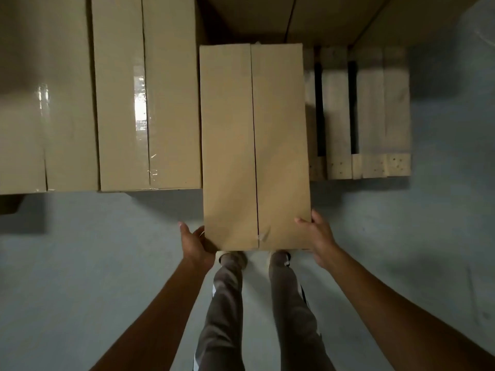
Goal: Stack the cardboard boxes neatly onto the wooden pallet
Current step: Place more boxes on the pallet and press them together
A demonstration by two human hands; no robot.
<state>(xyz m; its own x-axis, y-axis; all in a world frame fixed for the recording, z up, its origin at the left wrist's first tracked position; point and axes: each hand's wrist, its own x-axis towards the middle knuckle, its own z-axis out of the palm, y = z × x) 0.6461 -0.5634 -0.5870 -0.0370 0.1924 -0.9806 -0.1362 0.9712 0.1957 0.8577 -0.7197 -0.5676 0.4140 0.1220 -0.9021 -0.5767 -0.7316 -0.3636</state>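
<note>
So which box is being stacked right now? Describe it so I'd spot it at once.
Find the wooden pallet, bare slats at the right. Between those slats and a row of taped boxes is the carried box. It alone juts past the row's front edge, left hand and right hand at its near corners.

4 boxes (pixel 254 145) (at least), 1 pallet (pixel 369 108)
</note>
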